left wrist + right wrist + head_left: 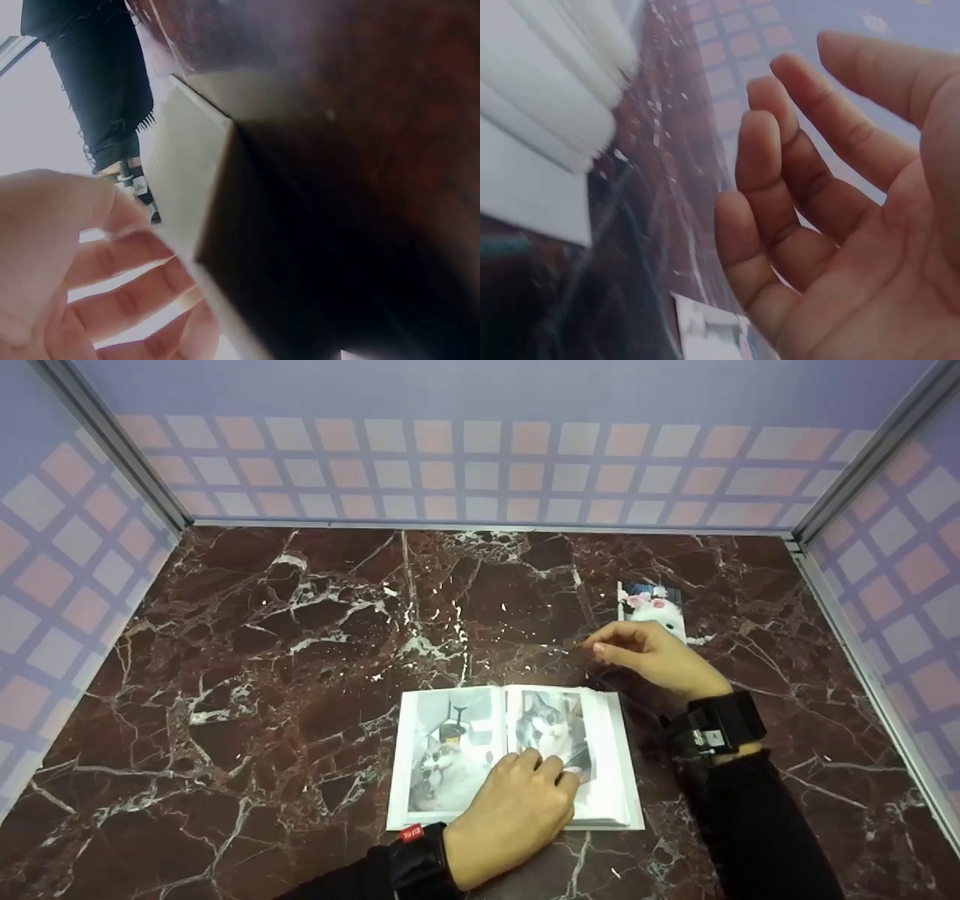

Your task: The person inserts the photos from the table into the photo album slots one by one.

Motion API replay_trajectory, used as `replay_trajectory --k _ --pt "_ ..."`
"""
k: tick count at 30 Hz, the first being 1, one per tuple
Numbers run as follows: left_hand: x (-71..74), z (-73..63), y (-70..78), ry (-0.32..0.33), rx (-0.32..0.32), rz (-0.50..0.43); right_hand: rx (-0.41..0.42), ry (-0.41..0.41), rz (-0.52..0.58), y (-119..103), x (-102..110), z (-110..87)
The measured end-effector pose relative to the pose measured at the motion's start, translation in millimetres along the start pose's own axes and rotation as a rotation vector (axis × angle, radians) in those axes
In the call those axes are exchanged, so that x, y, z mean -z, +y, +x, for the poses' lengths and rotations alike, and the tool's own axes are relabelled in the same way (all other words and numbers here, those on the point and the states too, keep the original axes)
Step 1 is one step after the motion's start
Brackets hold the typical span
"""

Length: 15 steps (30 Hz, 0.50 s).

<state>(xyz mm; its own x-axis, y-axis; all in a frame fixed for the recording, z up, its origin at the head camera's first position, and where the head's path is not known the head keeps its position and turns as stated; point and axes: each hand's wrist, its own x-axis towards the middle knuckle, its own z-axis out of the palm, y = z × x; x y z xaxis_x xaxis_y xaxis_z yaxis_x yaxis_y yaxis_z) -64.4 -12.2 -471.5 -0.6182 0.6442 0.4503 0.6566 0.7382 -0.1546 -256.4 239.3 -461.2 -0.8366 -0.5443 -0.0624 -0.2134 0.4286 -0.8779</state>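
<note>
An open photo album (399, 765) with white pages lies on the dark marble tabletop. Its left page shows a cat photo (442, 772), and on the right page another cat photo (546, 720) is partly covered. My left hand (517, 810) rests across the lower middle of the album, fingers loosely bent on the right page. In the left wrist view, those fingers lie over the album's edge (191, 165). My right hand (660, 660) hovers beyond the album's upper right corner, its fingers loosely bent with nothing between them. A loose photo (654, 606) of a white animal with pink flowers lies just behind it.
The marble tabletop (322, 660) spreads around the album. A checked back wall (480, 472) and two side walls with metal corner strips (112, 442) enclose it. Dark sleeves and wrist straps (727, 724) cover both forearms.
</note>
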Motion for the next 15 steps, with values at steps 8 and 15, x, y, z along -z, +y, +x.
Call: replay_trajectory --k 8,15 --pt "-2.1 2.5 -3.0 0.004 0.008 -0.157 -0.072 0.268 -0.156 10 26 -9.6" --pt "-0.3 6.7 -3.5 0.016 0.038 -0.334 -0.295 0.418 -0.334 33 37 -18.7"
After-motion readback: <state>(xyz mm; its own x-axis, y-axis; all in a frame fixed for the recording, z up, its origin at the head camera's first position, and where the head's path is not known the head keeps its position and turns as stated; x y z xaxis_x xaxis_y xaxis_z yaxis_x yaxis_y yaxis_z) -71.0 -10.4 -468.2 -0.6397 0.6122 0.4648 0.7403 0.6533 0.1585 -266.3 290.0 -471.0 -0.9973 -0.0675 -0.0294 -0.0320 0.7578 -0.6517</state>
